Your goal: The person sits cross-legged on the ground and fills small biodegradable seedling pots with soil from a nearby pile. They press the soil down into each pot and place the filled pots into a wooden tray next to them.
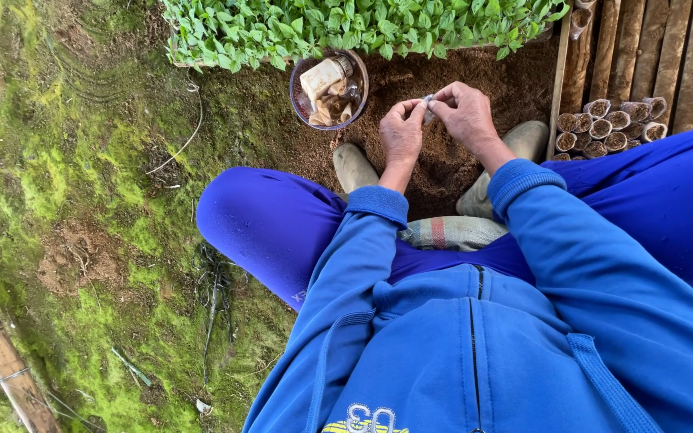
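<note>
Small and pale, the scrap of film sits pinched between the two hands, over the patch of brown soil in front of the seated person. It looks like a little grey-white plastic sleeve or bag, but it is too small and too covered by fingers to tell its shape for sure, and I cannot make out which way its long axis runs. Only a sliver shows, poking up between the fingertips of both hands.

The left hand has its fingers curled in and closed on the near left edge of the scrap, knuckles toward the camera. The right hand is closed on the other edge from the right and slightly above, thumb and forefinger pressed together on it. The two hands touch at the fingertips, so the scrap lies right at the meeting point of both grips.

Just to the left of the hands stands a round clear bowl on the soil, holding crumpled tan and cream packets, one of them a boxy pale pouch lying tilted toward the upper right. Behind it runs a bed of green seedlings. To the right, past a wooden plank edge, a cluster of small soil-filled pots lies packed together against wooden slats. Two muddy boots rest on the soil below the hands, and mossy ground spreads to the left.
</note>
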